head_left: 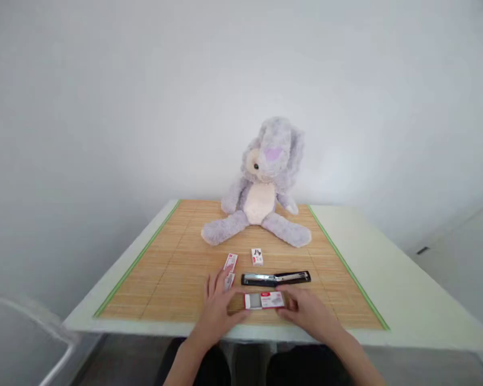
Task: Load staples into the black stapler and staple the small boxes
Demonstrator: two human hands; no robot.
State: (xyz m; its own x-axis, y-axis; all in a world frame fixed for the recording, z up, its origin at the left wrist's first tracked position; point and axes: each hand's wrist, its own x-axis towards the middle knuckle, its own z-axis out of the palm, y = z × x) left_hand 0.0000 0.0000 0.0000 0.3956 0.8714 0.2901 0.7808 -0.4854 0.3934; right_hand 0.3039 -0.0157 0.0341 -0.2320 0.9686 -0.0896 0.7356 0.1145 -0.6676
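as l hand (214,310) & r hand (304,308) pinch oblong cardbd box (271,300), metal stapler (261,278) behind, slatted mat (161,273)

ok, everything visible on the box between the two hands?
The box is flat, oblong, red and white, apparently cardboard. It's partly open: a printed sleeve covers the right portion, grey shows at left. It runs crosswise, nearer than the opened stapler, the left hand holding its left end, the right hand its right. Whether it touches the mat is unclear.
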